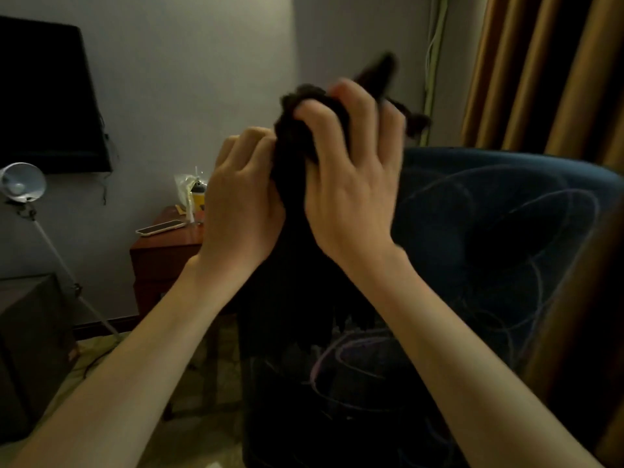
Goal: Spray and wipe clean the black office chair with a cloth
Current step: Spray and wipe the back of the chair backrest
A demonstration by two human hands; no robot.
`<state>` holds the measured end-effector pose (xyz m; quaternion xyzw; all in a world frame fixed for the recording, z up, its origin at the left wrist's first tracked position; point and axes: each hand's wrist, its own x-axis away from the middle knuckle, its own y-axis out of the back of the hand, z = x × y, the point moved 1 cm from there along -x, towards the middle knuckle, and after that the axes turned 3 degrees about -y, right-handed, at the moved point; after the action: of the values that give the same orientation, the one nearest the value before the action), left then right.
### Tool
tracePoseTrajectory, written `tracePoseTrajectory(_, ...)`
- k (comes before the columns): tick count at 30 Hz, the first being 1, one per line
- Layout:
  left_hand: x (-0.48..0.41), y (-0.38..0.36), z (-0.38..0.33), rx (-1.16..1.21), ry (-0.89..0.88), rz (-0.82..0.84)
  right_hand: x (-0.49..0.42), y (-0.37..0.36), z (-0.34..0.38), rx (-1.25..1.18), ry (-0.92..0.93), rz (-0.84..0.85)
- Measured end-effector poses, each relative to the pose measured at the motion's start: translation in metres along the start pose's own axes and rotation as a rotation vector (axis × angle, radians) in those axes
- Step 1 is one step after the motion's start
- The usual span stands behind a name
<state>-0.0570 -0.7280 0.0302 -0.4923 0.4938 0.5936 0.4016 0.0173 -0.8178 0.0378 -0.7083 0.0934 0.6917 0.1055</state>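
Left grip (pixel 243 197), right grip (pixel 351 187) — both tight around the black cloth (pixel 295 146) bunched between them.

The place looks like a lived-in room of a home or a hotel, dimly lit. A flat dark TV (pixel 47 96) hangs on the plain wall (pixel 189 62), its cables dangling below. Heavy brown curtains (pixel 547 72) fill the right side. A padded blue armchair (pixel 499 231) with a swirl pattern stands in front of them. A small wooden table (pixel 162 244) with drawers carries a bottle (pixel 197 197) and a flat handset (pixel 160 228). A white lamp (pixel 22 182) leans on a thin stand.
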Motion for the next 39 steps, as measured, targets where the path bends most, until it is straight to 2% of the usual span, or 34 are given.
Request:
tracePoseTrajectory(3,0.002,-0.003,0.006,-0.032,-0.001,-0.004,-0.011,-0.021,-0.012,0.146,0.081,0.193)
tracePoseTrajectory(5,0.002,-0.004,0.011,-0.048,-0.011,0.0,-0.001,-0.02,-0.033,0.205,0.135,0.241)
tracePoseTrajectory(8,0.002,-0.004,0.019,-0.059,-0.026,0.018,0.009,0.003,-0.071,0.261,0.17,0.179)
tracePoseTrajectory(13,0.003,0.0,0.03,-0.079,-0.019,0.052,0.021,0.047,-0.134,0.333,0.007,0.138)
tracePoseTrajectory(16,0.003,0.006,0.029,-0.089,-0.022,0.069,0.016,0.062,-0.13,0.282,-0.021,0.157)
tracePoseTrajectory(19,-0.001,0.011,0.021,-0.108,-0.029,0.078,0.0,0.07,-0.111,0.19,-0.013,0.039)
tracePoseTrajectory(21,-0.008,0.008,0.011,-0.097,-0.06,0.055,-0.007,0.066,-0.098,0.186,0.071,-0.024)
tracePoseTrajectory(24,-0.017,-0.008,-0.004,-0.048,-0.11,0.026,0.003,0.041,-0.089,0.239,0.188,0.064)
tracePoseTrajectory(28,-0.014,-0.027,-0.007,-0.014,-0.104,0.009,0.067,0.001,-0.104,0.248,0.124,0.14)
tracePoseTrajectory(33,-0.016,-0.032,0.003,0.003,-0.086,-0.055,0.202,-0.008,-0.109,0.293,0.343,0.477)
tracePoseTrajectory(36,-0.014,-0.031,0.011,-0.014,-0.09,-0.06,0.235,0.007,-0.095,0.299,0.407,0.658)
tracePoseTrajectory(37,-0.013,-0.031,0.014,-0.017,-0.081,-0.062,0.231,0.009,-0.092,0.281,0.402,0.676)
tracePoseTrajectory(39,-0.012,-0.03,0.017,-0.017,-0.064,-0.074,0.207,0.012,-0.084,0.194,0.325,0.576)
